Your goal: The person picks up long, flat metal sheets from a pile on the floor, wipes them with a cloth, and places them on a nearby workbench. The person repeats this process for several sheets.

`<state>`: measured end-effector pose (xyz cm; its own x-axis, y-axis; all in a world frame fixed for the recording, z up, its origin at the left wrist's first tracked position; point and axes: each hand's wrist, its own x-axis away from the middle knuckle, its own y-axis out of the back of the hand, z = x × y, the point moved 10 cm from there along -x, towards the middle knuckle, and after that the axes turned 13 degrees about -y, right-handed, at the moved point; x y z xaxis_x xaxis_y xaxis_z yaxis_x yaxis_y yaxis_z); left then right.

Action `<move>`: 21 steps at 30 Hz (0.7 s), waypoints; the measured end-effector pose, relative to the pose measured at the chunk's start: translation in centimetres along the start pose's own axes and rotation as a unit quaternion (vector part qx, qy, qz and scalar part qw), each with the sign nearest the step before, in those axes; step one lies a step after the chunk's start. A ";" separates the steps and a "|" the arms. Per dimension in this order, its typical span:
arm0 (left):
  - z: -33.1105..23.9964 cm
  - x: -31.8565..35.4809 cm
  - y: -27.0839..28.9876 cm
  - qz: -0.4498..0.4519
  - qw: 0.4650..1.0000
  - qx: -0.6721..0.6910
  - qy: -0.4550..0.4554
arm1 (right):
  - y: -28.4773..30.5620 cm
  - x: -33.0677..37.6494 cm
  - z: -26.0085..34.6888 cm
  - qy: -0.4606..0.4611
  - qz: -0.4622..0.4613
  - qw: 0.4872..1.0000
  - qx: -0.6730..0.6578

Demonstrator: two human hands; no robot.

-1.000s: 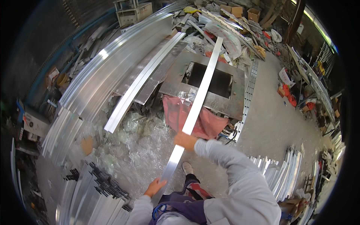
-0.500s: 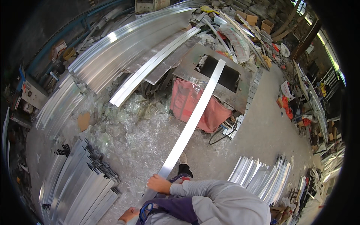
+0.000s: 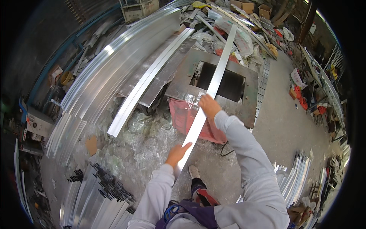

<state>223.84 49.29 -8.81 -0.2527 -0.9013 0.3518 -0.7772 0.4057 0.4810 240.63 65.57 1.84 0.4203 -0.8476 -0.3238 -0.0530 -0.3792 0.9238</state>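
A long, flat silver metal bar (image 3: 196,128) slants away from me, its far end over the scrap heap. My left hand (image 3: 177,154) grips its near part, thumb lying along it. Farther up, my right hand (image 3: 209,106) is closed around the bar beside the front edge of a metal-topped table (image 3: 183,86). The bar crosses above the dark rectangular opening (image 3: 232,82) in that table. Red sheeting (image 3: 181,118) hangs from the table's front, partly behind the bar.
Left of the table lies another long profile (image 3: 148,80), then a big stack of silver profiles (image 3: 99,76). Bundled profiles stand at lower left (image 3: 91,198) and lower right (image 3: 295,179). Crumpled clear film (image 3: 133,141) covers the floor. A ladder-like strip (image 3: 263,84) runs along the table's right side.
The bar has moved forward, its far end passing from above the opening to beyond the table. Both hands have gone forward from near my body, the right one farther along the bar.
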 end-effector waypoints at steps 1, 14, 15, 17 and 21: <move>-1.9 -2.0 0.3 0.007 1.000 -0.009 -0.013 | 0.0 -1.3 -1.9 -0.007 -0.011 1.000 0.024; 11.1 10.7 -1.9 0.008 0.997 0.044 0.061 | 1.2 7.8 11.7 0.018 -0.022 0.994 0.106; 14.5 14.3 -2.3 0.018 0.997 0.030 0.065 | 0.4 10.6 15.5 0.030 0.070 0.997 -0.002; 21.1 22.3 -3.4 0.060 0.993 0.021 0.098 | 3.3 15.8 22.6 0.058 0.040 0.996 -0.060; 36.9 40.7 -5.7 0.049 0.967 0.175 0.175 | 10.8 24.0 36.0 0.114 0.068 0.970 -0.206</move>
<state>196.74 4.67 -26.91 -0.1725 -0.7288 0.6627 -0.9225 0.3553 0.1506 217.57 27.74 -3.31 0.6265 -0.7578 -0.1825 0.2243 -0.0490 0.9733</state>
